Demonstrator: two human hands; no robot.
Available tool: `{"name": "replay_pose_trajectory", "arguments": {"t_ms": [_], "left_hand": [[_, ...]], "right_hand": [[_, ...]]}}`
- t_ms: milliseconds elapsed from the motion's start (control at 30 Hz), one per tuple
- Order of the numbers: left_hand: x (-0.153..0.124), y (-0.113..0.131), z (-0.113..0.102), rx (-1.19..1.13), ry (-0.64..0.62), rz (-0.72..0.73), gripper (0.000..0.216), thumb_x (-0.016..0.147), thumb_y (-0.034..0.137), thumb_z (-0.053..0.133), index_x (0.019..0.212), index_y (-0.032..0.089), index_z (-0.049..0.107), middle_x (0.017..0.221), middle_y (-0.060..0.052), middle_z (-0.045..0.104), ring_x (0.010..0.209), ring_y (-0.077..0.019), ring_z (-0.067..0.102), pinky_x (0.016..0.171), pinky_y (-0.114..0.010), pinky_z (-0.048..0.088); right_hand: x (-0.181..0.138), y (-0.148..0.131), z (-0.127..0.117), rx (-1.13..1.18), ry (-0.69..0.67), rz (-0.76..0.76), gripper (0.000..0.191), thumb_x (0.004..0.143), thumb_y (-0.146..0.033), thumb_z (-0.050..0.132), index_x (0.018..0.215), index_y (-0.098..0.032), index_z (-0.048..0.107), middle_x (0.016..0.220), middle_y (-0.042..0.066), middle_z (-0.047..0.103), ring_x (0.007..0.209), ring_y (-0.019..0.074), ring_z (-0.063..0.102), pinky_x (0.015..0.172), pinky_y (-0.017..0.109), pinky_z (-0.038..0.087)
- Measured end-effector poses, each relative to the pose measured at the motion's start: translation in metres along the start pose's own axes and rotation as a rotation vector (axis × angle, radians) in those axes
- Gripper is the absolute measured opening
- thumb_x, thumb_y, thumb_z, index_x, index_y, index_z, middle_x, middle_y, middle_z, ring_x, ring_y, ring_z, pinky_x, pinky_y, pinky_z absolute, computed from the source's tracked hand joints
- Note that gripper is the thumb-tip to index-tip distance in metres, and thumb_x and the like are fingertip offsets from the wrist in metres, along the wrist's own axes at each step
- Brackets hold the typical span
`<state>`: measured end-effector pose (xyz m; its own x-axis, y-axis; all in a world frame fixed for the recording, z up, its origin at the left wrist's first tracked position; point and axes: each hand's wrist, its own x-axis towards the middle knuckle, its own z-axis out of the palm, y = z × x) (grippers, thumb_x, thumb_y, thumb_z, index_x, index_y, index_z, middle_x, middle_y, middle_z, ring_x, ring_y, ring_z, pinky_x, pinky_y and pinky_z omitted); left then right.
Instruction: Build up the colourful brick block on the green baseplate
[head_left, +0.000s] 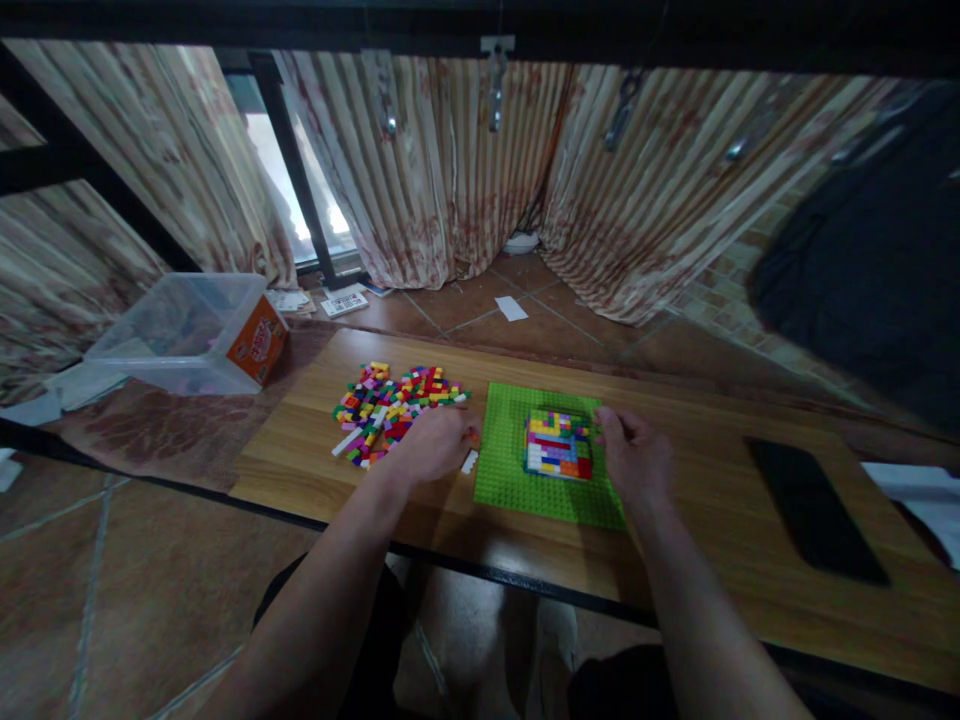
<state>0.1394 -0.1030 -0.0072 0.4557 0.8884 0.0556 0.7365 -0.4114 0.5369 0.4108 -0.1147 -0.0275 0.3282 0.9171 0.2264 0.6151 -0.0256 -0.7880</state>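
Note:
A green studded baseplate (499,480) lies on the wooden table, and a low block of multicoloured toy bricks (555,445) stands on it. Left of the plate spreads a loose pile of toy bricks (382,405). My left hand (439,440) is over the pile's right side, its fingers closed together; whatever they hold is too small to make out. Just below those fingertips lies a white brick (469,461). My right hand (637,455) is at the plate's right edge, close beside the brick block, with thumb and fingers pinched. Anything between them is hidden.
A clear plastic bin (180,335) with an orange label sits beyond the table's left end. On the right of the wooden table (705,500) rests a dark flat object (817,510). Striped curtains (420,170) hang behind, and a dark-clothed person (862,250) appears at right.

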Motion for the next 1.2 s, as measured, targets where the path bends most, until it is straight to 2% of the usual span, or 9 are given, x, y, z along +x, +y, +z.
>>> {"name": "replay_pose_trajectory", "arguments": {"t_ms": [167,300,400,533,633,833,1067,1133,1200], "left_hand": [[0.005,0.009,0.001,-0.276,0.068,0.016,0.016,0.08,0.011,0.051,0.082,0.016,0.066,0.08,-0.002,0.066,0.071,-0.0131,0.059,0.066,-0.022,0.043],[0.011,0.02,0.018,-0.504,0.089,0.045,0.012,0.082,0.016,0.054,0.084,0.015,0.065,0.08,-0.002,0.065,0.074,-0.0132,0.06,0.069,-0.023,0.046],[0.015,0.029,0.032,-0.614,0.094,0.052,0.012,0.083,0.017,0.054,0.086,0.015,0.065,0.08,-0.003,0.067,0.074,-0.0136,0.062,0.07,-0.024,0.048],[0.017,0.039,0.041,-0.627,0.149,0.035,0.013,0.081,0.015,0.055,0.088,0.016,0.066,0.085,-0.003,0.07,0.08,-0.015,0.065,0.077,-0.026,0.051],[0.016,0.048,0.04,-0.588,0.198,0.027,0.015,0.082,0.013,0.055,0.089,0.017,0.068,0.085,-0.003,0.071,0.08,-0.0146,0.066,0.078,-0.026,0.051],[0.012,0.061,0.041,-0.404,0.297,0.051,0.018,0.084,0.013,0.055,0.093,0.019,0.069,0.088,-0.003,0.071,0.079,-0.0136,0.064,0.077,-0.025,0.05],[0.012,0.064,0.047,-0.354,0.312,0.071,0.022,0.086,0.017,0.056,0.107,0.02,0.064,0.095,-0.004,0.071,0.083,-0.0145,0.066,0.081,-0.027,0.053],[0.013,0.063,0.047,-0.352,0.301,0.062,0.023,0.086,0.017,0.058,0.108,0.02,0.063,0.096,-0.003,0.071,0.084,-0.015,0.066,0.081,-0.028,0.053],[0.014,0.06,0.047,-0.338,0.303,0.041,0.022,0.086,0.018,0.058,0.107,0.021,0.064,0.096,-0.004,0.071,0.084,-0.0154,0.066,0.081,-0.028,0.053]], "right_hand": [[-0.014,-0.021,0.001,0.147,0.04,-0.112,0.034,0.088,-0.047,0.054,0.084,-0.019,0.073,0.081,0.006,0.072,0.073,0.0206,0.064,0.07,0.033,0.048],[-0.033,-0.04,0.012,0.268,-0.163,-0.259,0.023,0.089,-0.04,0.057,0.091,-0.023,0.073,0.094,0.005,0.072,0.086,0.0191,0.065,0.077,0.032,0.049],[-0.043,-0.047,0.02,0.301,-0.242,-0.291,0.019,0.089,-0.036,0.058,0.093,-0.023,0.072,0.091,0.004,0.071,0.086,0.0179,0.065,0.078,0.031,0.049],[-0.046,-0.048,0.026,0.34,-0.245,-0.161,0.018,0.084,-0.037,0.063,0.09,-0.022,0.072,0.089,0.003,0.072,0.078,0.0175,0.065,0.073,0.03,0.049],[-0.045,-0.047,0.027,0.38,-0.223,-0.071,0.018,0.081,-0.038,0.066,0.082,-0.021,0.07,0.08,0.002,0.071,0.073,0.0169,0.063,0.069,0.029,0.048],[-0.043,-0.048,0.027,0.546,-0.209,0.022,0.022,0.073,-0.042,0.071,0.07,-0.02,0.067,0.065,-0.002,0.065,0.062,0.0134,0.057,0.061,0.026,0.046],[-0.037,-0.048,0.022,0.625,-0.191,0.073,0.021,0.072,-0.041,0.07,0.071,-0.02,0.069,0.069,0.001,0.069,0.064,0.0145,0.061,0.064,0.028,0.051],[-0.03,-0.043,0.015,0.624,-0.139,0.108,0.021,0.07,-0.041,0.071,0.074,-0.02,0.071,0.071,0.001,0.071,0.065,0.0147,0.062,0.064,0.028,0.051],[-0.02,-0.036,0.005,0.63,-0.032,0.179,0.023,0.069,-0.041,0.071,0.078,-0.02,0.072,0.071,0.002,0.071,0.061,0.0139,0.061,0.06,0.027,0.05]]}}
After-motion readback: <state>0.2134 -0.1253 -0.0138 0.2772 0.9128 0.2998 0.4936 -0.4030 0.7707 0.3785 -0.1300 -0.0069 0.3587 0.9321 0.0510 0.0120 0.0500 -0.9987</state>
